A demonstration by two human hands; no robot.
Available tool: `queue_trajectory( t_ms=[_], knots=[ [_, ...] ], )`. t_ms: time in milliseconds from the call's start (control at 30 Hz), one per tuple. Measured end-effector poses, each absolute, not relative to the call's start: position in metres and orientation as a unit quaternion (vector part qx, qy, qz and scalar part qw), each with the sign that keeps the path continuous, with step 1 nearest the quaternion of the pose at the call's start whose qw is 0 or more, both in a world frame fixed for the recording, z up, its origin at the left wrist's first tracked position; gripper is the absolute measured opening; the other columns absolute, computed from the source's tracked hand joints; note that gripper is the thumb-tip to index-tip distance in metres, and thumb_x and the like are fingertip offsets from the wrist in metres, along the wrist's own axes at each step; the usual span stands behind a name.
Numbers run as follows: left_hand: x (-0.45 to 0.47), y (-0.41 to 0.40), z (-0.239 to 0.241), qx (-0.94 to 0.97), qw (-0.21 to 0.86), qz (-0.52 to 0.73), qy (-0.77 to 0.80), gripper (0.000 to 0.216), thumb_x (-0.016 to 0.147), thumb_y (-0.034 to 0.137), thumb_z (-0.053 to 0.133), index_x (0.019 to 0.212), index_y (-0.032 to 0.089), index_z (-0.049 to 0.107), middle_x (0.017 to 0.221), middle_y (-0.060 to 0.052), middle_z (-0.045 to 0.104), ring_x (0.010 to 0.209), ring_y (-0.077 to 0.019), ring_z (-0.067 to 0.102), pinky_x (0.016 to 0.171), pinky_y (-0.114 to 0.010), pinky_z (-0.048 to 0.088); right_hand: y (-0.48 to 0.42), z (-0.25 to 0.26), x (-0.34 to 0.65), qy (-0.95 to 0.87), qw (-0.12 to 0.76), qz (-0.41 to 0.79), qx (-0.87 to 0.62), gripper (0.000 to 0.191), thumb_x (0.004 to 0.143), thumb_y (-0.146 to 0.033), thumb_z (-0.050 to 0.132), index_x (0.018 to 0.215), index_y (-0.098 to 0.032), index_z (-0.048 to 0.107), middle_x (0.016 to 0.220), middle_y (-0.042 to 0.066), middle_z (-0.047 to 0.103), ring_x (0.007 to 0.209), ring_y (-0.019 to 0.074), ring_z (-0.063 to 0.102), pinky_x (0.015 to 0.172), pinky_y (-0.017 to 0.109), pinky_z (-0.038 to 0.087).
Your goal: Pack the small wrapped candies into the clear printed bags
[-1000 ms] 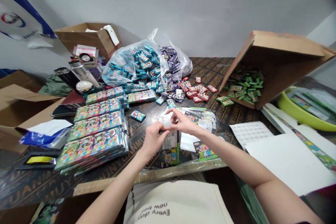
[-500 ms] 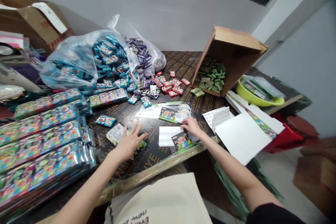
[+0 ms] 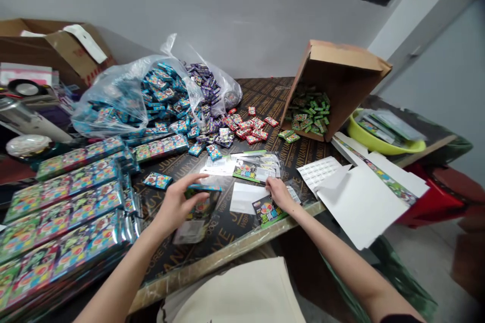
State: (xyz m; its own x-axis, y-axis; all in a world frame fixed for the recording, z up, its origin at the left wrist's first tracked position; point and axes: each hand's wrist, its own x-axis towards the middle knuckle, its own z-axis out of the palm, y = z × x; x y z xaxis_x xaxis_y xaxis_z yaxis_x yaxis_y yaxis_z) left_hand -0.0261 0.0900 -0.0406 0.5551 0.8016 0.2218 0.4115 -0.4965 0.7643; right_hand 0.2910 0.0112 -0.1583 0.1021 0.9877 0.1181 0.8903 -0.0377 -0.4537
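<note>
My left hand has its thumb and fingers curved around a flat, clear-wrapped packet, which is tipped up with a blue strip along its top edge. Its contents look dark and blurred. My right hand has its fingertips pressed together beside a black-and-green printed card packet; what they pinch is hidden. White paper lies just left of those fingers. Beyond them rests a similar printed card in clear plastic. A small blue packet lies behind my left hand.
Stacks of wrapped multi-packs fill the left. Behind are plastic bags of blue and purple packets, and loose red packets. A tilted cardboard box holds green ones. White sheets and a yellow basin are at right.
My left hand has gone from spread flat over the packet to curved around it, and the packet is now tipped up. My right hand stays near the printed card. The view has shifted slightly.
</note>
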Motion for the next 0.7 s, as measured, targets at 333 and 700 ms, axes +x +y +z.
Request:
queue_trajectory(
  t_ms=[333,700],
  knots=[
    [-0.04,0.068,-0.061,0.725,0.366,0.386,0.437,0.023,0.076,0.032,0.058,0.094,0.019,0.066,0.09,-0.005,0.064,0.086,-0.0178,0.059,0.079,-0.03,0.044,0.024,-0.117,0.247,-0.594,0.416,0.09,-0.683,0.006,0.084,-0.022,0.039,0.082,-0.02,0.044,0.109,0.011,0.051,0.109,0.0238,0.043,0.089,0.039,0.033],
    [-0.041,0.068,-0.04,0.644,0.489,0.371,0.456,0.024,0.068,0.024,0.062,0.089,0.013,0.065,0.075,-0.004,0.067,0.068,-0.0159,0.061,0.064,-0.026,0.047,0.053,-0.059,0.128,-0.513,0.557,0.484,-0.438,0.035,0.071,-0.027,0.063,0.093,-0.025,0.035,0.068,-0.005,0.057,0.063,0.0127,0.056,0.062,0.025,0.045]
  ],
)
